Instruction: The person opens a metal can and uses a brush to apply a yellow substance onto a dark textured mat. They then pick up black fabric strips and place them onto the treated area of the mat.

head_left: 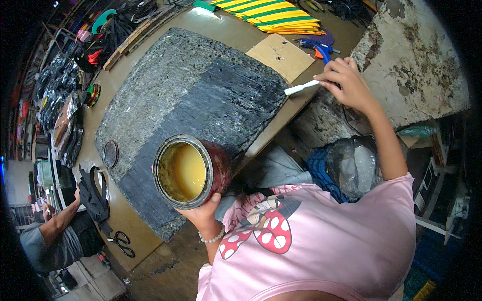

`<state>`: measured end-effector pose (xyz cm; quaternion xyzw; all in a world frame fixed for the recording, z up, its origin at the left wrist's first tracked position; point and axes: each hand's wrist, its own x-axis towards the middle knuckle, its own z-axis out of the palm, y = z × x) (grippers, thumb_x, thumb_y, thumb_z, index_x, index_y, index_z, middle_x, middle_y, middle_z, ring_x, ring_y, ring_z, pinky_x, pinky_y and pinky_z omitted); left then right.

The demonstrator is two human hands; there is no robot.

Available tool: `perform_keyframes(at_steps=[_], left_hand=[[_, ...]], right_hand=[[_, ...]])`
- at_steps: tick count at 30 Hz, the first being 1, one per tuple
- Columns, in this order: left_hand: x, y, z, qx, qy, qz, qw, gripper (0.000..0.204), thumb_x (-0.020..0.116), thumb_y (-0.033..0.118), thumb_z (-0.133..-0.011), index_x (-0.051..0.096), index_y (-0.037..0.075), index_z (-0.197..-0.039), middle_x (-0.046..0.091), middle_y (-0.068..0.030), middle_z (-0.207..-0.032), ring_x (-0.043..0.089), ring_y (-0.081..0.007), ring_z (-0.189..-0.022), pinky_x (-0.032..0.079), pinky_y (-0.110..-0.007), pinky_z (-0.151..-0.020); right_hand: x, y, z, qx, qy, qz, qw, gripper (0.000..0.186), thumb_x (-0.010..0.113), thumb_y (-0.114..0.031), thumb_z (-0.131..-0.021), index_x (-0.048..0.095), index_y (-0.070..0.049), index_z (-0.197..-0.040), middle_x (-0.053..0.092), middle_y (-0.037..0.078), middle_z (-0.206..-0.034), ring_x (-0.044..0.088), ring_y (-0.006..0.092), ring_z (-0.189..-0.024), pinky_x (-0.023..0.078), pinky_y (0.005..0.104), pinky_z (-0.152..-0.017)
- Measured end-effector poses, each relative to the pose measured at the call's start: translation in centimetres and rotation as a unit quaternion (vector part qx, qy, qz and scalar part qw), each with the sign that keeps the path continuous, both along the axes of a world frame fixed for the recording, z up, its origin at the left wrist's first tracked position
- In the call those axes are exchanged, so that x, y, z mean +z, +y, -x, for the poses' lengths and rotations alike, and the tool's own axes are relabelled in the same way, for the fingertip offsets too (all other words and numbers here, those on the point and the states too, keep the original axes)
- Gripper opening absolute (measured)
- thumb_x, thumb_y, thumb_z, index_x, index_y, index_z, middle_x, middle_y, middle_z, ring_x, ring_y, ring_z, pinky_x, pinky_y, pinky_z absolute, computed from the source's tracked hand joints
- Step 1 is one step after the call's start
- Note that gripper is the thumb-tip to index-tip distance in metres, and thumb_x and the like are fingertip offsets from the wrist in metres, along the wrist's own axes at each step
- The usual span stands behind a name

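Observation:
My left hand [206, 213] grips a round dark-red metal can [218, 163] from below and the side, its open mouth tilted toward me. Inside is a yellowish liquid [188, 170]. In the fingers of my right hand [346, 83] is a slim white tool [301, 88], perhaps a brush; its tip is at the right corner of a black sheet. That black sheet [201, 108] lies on a worn, speckled grey slab [150, 75] on the table. The can hides part of the sheet.
Beyond the slab lie a cardboard piece [281, 55], a blue glue gun [324, 50] and yellow-green striped pieces [271, 17]. A round lid [110, 154] sits on the slab's left. Scissors [121, 243] and black straps [94, 198] are near another person's arm [60, 220].

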<state>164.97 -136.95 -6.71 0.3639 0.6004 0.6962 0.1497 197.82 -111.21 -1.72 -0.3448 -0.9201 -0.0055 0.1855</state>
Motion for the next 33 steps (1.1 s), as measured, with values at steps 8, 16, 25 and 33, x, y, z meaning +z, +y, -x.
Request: perform_keyframes(at_steps=[8, 16, 25, 33], left_hand=[[0.6, -0.9, 0.1, 0.004, 0.012, -0.024, 1.000, 0.101, 0.091, 0.027, -0.055, 0.038, -0.005, -0.135, 0.051, -0.0160, -0.130, 0.053, -0.0273, -0.118, 0.043, -0.041, -0.102], [0.9, -1.2, 0.8, 0.058, 0.032, 0.006, 0.998, 0.124, 0.090, 0.044, -0.049, 0.027, -0.004, -0.145, 0.039, -0.0177, -0.143, 0.041, -0.0287, -0.131, 0.028, -0.042, -0.112], [1.2, -1.5, 1.6, 0.074, 0.058, -0.001, 0.996, 0.097, 0.087, 0.028, -0.059, 0.037, -0.005, -0.136, 0.049, -0.0162, -0.132, 0.052, -0.0285, -0.120, 0.041, -0.042, -0.104], [2.7, 0.5, 8.7, 0.080, 0.008, 0.007, 0.997, 0.078, 0.080, 0.022, -0.073, 0.038, -0.003, -0.133, 0.051, -0.0144, -0.128, 0.051, -0.0259, -0.117, 0.038, -0.041, -0.103]], right_hand=[[-3.6, 5.6, 6.1, 0.071, 0.007, -0.055, 0.996, 0.010, 0.066, -0.018, -0.082, 0.072, -0.016, -0.090, 0.058, 0.003, -0.084, 0.054, 0.0196, -0.092, 0.032, 0.0386, -0.084], [-5.2, 12.5, 13.9, 0.098, 0.013, -0.066, 0.993, 0.010, 0.067, -0.023, -0.082, 0.072, -0.020, -0.090, 0.057, 0.000, -0.083, 0.054, 0.0192, -0.091, 0.032, 0.0420, -0.084], [-5.5, 15.6, 20.1, 0.091, 0.109, -0.118, 0.983, 0.017, 0.065, -0.020, -0.087, 0.073, -0.020, -0.101, 0.058, -0.002, -0.088, 0.053, 0.0161, -0.092, 0.030, 0.0364, -0.085], [-3.5, 9.8, 12.7, 0.132, 0.023, 0.009, 0.991, 0.015, 0.063, -0.019, -0.085, 0.073, -0.021, -0.096, 0.058, 0.001, -0.087, 0.054, 0.0198, -0.097, 0.031, 0.0417, -0.091]])
